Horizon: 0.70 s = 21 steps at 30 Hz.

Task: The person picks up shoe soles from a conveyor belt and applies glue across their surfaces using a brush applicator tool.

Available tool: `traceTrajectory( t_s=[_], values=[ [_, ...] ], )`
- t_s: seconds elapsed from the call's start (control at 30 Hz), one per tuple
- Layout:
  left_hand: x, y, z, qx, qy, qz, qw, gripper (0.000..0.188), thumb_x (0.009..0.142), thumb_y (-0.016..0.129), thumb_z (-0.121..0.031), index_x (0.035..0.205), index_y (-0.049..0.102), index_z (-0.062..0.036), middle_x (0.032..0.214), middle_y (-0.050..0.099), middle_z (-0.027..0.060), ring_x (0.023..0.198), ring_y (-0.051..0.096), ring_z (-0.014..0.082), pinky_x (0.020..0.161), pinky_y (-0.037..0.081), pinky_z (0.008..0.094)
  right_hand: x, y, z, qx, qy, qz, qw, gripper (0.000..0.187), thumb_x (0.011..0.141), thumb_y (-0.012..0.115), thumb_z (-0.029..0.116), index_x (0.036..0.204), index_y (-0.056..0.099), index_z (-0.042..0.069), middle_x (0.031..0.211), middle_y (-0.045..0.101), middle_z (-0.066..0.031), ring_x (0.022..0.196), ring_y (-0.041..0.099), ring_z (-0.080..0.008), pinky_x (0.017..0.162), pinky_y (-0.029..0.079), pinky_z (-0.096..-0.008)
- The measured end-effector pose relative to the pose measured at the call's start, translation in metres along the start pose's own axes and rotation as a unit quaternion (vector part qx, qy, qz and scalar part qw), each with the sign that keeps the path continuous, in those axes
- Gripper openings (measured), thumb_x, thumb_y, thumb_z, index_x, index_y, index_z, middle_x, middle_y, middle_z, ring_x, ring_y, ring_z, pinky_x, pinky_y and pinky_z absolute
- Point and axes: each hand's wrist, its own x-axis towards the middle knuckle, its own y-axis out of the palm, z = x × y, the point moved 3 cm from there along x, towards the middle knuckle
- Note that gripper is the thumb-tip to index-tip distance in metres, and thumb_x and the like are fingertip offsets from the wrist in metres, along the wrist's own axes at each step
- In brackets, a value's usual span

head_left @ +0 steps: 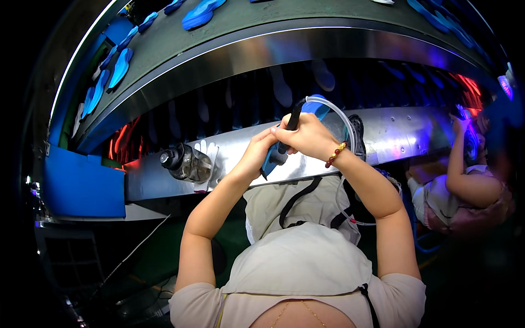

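Observation:
My right hand (313, 136) is wrapped around a black pen-shaped tool (294, 117), which slants down toward my left hand. A clear hose (340, 112) curves from the tool's upper end over my right wrist. My left hand (258, 148) grips a blue shoe sole (269, 163), held just above the near edge of a metal ledge (235, 143). More of the blue sole shows beyond my right hand. The two hands meet at the fingers, and they hide the tool's tip and where it touches the sole.
Left on the ledge stands a dark bottle (188, 165) beside a white glove (208, 152). Behind, a green conveyor belt (273, 15) carries blue soles (202, 14); more soles (281, 87) hang beneath it. A co-worker (470, 188) sits at the right. A cable (136, 249) runs down at the lower left.

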Motion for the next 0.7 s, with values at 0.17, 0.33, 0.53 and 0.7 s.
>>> traceTrajectory(
  t_s=[0.17,0.33,0.53,0.7],
  values=[
    [0.002,-0.004,0.006,-0.018,0.000,0.019,1.000,0.026,0.089,0.037,-0.020,0.099,0.050,-0.0004,0.081,0.055,0.0066,0.074,0.053,0.0112,0.065,0.043,0.0214,0.004,-0.002,-0.006,-0.011,0.019,-0.014,1.000,0.030,0.079,0.058,0.026,0.073,0.057,-0.003,0.062,0.059,-0.0105,0.051,0.059,-0.0154,0.047,0.046,-0.0236],
    [0.001,-0.003,0.009,-0.012,-0.014,0.010,1.000,0.029,0.090,0.037,-0.023,0.105,0.048,-0.0005,0.090,0.055,0.0074,0.080,0.053,0.0124,0.070,0.043,0.0229,0.010,-0.010,-0.015,0.016,0.029,-0.021,0.999,0.029,0.081,0.058,0.024,0.069,0.056,-0.003,0.059,0.057,-0.0089,0.045,0.058,-0.0127,0.042,0.047,-0.0213],
    [0.004,-0.010,0.012,-0.040,0.002,-0.002,0.999,0.036,0.088,0.041,-0.025,0.113,0.045,0.0002,0.099,0.054,0.0089,0.088,0.054,0.0150,0.076,0.045,0.0257,0.016,-0.016,-0.021,0.044,0.037,-0.068,0.996,0.029,0.080,0.058,0.024,0.066,0.053,-0.001,0.058,0.056,-0.0076,0.044,0.057,-0.0129,0.040,0.046,-0.0207],
    [-0.005,-0.013,0.008,-0.077,0.015,-0.054,0.995,0.040,0.088,0.043,-0.026,0.117,0.044,0.0009,0.106,0.054,0.0117,0.094,0.056,0.0180,0.081,0.046,0.0302,0.021,-0.042,-0.038,0.128,0.016,-0.159,0.979,0.031,0.081,0.058,0.026,0.067,0.055,-0.001,0.059,0.057,-0.0084,0.044,0.057,-0.0122,0.041,0.047,-0.0194]
  ],
)
